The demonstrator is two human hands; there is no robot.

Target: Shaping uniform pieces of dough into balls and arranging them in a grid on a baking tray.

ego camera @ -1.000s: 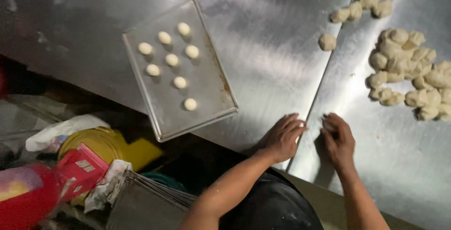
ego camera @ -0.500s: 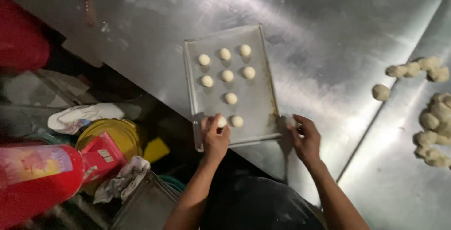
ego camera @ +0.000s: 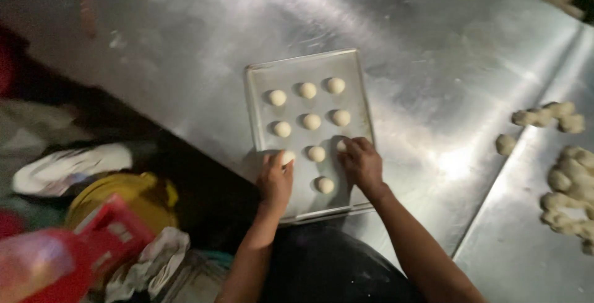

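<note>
Placing dough balls on a baking tray

Spanning the whole view: stainless steel table, bare and shiny, with a seam to the right of the tray.
Baking tray: rectangular, metal, lying flat on the table near its front edge; landmark for all entries below.
Loose dough pieces: pale heap on the table, well apart from the tray, to its right.
Yellow bucket and red container: below the table edge, left of the tray, blurred.
Left hand: over the tray's near left corner, fingers curled onto a dough ball that rests on the tray.
Right hand: over the tray's near right part, fingertips closed on another dough ball.
Remaining dough balls: eight small rounds, set in rows across the tray, apart from each other.
</note>
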